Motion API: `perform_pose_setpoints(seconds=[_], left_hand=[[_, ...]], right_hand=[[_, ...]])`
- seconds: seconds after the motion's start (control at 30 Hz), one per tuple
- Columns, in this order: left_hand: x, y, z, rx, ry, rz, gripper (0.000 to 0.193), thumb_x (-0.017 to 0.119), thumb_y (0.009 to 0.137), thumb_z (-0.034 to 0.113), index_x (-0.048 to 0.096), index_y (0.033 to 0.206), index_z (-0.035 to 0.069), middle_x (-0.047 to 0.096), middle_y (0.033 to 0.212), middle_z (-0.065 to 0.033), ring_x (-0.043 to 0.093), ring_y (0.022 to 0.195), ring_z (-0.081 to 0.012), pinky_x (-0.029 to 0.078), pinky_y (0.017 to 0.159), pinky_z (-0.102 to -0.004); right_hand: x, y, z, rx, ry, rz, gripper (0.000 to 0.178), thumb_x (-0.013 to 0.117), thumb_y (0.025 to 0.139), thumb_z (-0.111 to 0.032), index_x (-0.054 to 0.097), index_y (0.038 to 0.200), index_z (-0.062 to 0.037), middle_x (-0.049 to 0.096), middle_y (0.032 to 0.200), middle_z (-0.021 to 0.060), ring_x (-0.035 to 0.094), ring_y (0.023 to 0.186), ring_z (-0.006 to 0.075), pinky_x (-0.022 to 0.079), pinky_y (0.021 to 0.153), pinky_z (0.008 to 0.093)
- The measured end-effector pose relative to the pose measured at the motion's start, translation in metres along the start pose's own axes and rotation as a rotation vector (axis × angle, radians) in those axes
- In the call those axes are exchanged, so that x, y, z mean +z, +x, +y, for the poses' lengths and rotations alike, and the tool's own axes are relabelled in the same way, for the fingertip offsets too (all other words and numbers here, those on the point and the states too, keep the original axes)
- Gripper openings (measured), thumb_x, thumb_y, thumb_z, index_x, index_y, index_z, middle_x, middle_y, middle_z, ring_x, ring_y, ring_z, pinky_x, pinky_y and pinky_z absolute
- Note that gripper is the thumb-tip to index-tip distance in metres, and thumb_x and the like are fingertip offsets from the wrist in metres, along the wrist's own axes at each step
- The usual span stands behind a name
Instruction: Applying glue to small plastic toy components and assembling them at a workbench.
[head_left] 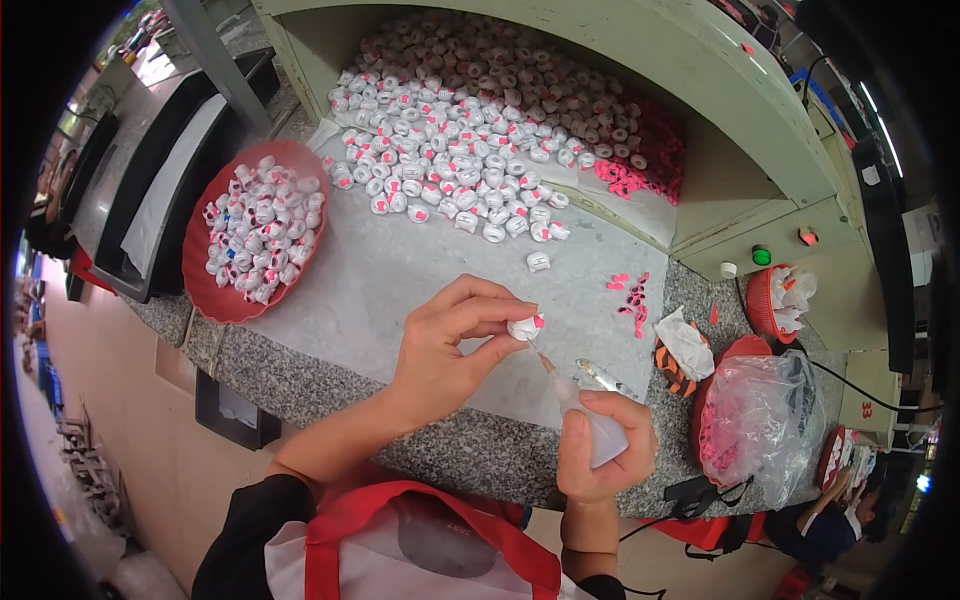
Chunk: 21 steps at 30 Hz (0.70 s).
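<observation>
Between the thumb and fingers of my left hand (450,345) is a small white figurine head (524,328) with a pink patch on it. My right hand (607,440) wraps round a translucent squeeze bottle (597,425), its thin nozzle pointing up and left at the figurine head. The nozzle tip is at or very near the underside of the head; I cannot tell whether they touch. One loose white head (538,262) lies on the pale sheet (380,290) beyond my hands. Small pink pieces (637,305) are scattered to the right.
A large pile of white heads (450,150) fills the pale green shelf box (760,150) at the back. On the left, a red bowl (200,285) holds more heads. To the right are a small red basket (762,305), a crumpled white cloth (685,345) and a clear plastic bag (765,420).
</observation>
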<state>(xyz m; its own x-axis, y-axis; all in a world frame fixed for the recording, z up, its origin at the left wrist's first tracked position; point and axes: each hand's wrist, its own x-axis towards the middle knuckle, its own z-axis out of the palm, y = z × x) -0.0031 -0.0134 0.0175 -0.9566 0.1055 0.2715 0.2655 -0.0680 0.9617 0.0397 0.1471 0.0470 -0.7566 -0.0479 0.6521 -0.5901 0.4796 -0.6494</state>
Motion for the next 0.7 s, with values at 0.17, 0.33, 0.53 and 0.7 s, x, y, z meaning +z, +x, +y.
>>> perform_pose_setpoints(seconds=[0.17,0.33,0.53,0.7], left_hand=[[-0.0006,0.0014,0.0023,-0.132,-0.188,0.003,0.030,0.058,0.067,-0.016,0.057,0.095,-0.004,0.050,0.098,-0.0104,0.055,0.089,-0.0174,0.050,0.077,-0.0262],[-0.0051,0.0051,0.0025,-0.390,-0.424,-0.032,0.032,0.059,0.066,-0.015,0.056,0.096,-0.003,0.053,0.098,-0.0092,0.055,0.089,-0.0158,0.049,0.076,-0.0259],[-0.0061,0.0046,0.0012,-0.404,-0.475,-0.072,0.032,0.060,0.066,-0.014,0.056,0.096,-0.002,0.054,0.097,-0.0083,0.056,0.089,-0.0155,0.050,0.076,-0.0263],[-0.0072,0.0041,0.0008,-0.425,-0.487,-0.063,0.033,0.060,0.066,-0.014,0.056,0.096,-0.001,0.055,0.097,-0.0081,0.056,0.090,-0.0155,0.050,0.076,-0.0261]], right_hand=[[-0.0005,-0.0012,0.0006,0.001,0.013,0.029,0.023,0.061,0.064,0.002,0.052,0.085,0.0026,0.059,0.067,0.0094,0.054,0.046,0.0174,0.042,0.043,0.0250],[-0.0023,-0.0021,0.0020,-0.030,0.023,0.026,0.024,0.061,0.064,0.001,0.052,0.086,0.0023,0.060,0.070,0.0100,0.052,0.045,0.0174,0.041,0.042,0.0252],[-0.0022,-0.0027,0.0016,-0.030,0.025,0.021,0.024,0.061,0.064,0.001,0.052,0.086,0.0022,0.060,0.070,0.0098,0.052,0.044,0.0175,0.041,0.041,0.0252],[-0.0032,-0.0016,0.0026,-0.038,0.009,0.038,0.024,0.061,0.063,0.002,0.052,0.086,0.0019,0.060,0.069,0.0093,0.052,0.044,0.0177,0.041,0.041,0.0253]])
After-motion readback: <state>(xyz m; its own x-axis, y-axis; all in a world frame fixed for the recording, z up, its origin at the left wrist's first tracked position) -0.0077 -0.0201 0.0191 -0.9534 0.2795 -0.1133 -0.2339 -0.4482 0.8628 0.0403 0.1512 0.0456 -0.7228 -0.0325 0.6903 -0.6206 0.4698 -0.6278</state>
